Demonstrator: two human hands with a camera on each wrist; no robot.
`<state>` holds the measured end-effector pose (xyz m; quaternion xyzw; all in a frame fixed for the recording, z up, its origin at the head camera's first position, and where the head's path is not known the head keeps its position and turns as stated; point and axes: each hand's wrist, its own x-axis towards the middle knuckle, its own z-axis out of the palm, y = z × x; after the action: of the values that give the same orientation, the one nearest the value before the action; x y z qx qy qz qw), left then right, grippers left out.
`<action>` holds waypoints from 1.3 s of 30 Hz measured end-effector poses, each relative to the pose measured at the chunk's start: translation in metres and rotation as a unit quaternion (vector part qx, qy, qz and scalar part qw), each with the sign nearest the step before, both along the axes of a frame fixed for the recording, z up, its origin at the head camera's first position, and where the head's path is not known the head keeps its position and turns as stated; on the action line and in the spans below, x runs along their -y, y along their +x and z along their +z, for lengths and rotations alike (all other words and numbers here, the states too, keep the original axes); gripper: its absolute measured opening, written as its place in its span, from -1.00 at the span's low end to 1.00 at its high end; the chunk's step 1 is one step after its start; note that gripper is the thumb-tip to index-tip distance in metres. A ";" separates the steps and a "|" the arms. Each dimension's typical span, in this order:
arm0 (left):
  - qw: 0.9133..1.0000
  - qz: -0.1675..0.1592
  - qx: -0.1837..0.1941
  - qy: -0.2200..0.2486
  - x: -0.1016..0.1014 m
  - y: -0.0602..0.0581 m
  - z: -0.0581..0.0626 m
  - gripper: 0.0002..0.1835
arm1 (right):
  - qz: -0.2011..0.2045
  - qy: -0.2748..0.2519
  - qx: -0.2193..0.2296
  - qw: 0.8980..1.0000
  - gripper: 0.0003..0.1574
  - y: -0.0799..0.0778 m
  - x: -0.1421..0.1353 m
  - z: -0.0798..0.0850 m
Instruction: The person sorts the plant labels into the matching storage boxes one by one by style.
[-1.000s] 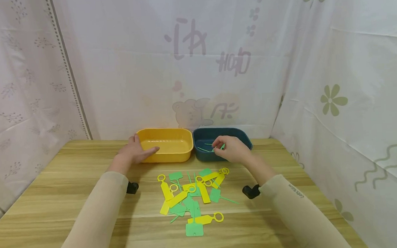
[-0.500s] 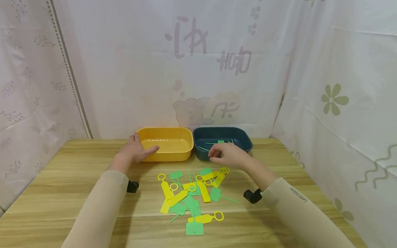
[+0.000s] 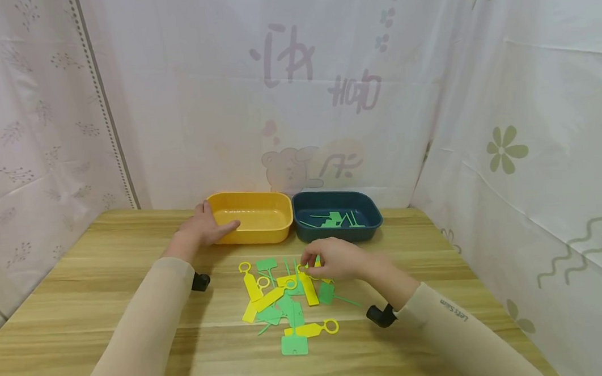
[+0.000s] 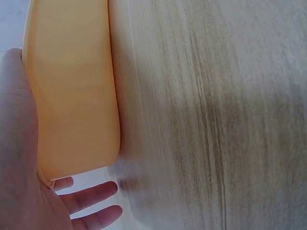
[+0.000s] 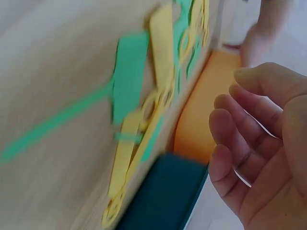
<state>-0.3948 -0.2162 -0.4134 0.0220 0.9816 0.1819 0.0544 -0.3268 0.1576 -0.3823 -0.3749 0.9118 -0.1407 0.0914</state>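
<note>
My left hand (image 3: 197, 232) rests on the left end of a yellow plastic bin (image 3: 268, 236). In the left wrist view its straight, spread fingers (image 4: 93, 196) lie along the bin's end. My right hand (image 3: 335, 259) hovers over the right side of a pile of flat plastic tags, partly hiding some of them. Its fingers are loosely bent with nothing between them, as the right wrist view shows. Yellow tags (image 3: 309, 290) have open rings at one end; green tags (image 3: 295, 345) have rectangular plates on thin stems. Several green tags (image 3: 333, 220) lie inside the dark blue bin (image 3: 371, 233).
Both bins stand side by side at the back of the wooden table (image 3: 107, 289), close to a printed curtain (image 3: 199, 102). Another curtain (image 3: 553, 214) hangs along the right. The tags overlap one another in the middle of the table.
My right hand has let go of a green tag in the blue bin, then moved back toward me and down over the pile. My left hand stays put on the yellow bin.
</note>
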 end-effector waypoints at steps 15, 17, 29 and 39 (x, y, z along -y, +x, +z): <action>1.000 -0.004 0.000 0.002 0.000 0.004 0.001 0.44 | 0.094 0.092 0.034 0.991 -0.55 0.040 0.037 -0.013; 1.000 -0.003 -0.002 0.002 0.000 0.004 0.001 0.45 | 0.093 0.110 0.035 0.989 -0.50 0.043 0.038 -0.016; 1.000 -0.005 -0.006 0.003 0.000 0.001 0.000 0.43 | 0.061 0.106 0.074 0.990 -0.55 0.045 0.036 -0.017; 1.000 -0.001 -0.008 0.005 0.000 -0.002 -0.003 0.43 | 0.051 0.109 0.085 0.989 -0.49 0.045 0.035 -0.016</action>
<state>-0.3969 -0.2167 -0.4165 0.0248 0.9810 0.1866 0.0470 -0.2819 0.1221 -0.3979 -0.3953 0.8904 -0.0669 0.2157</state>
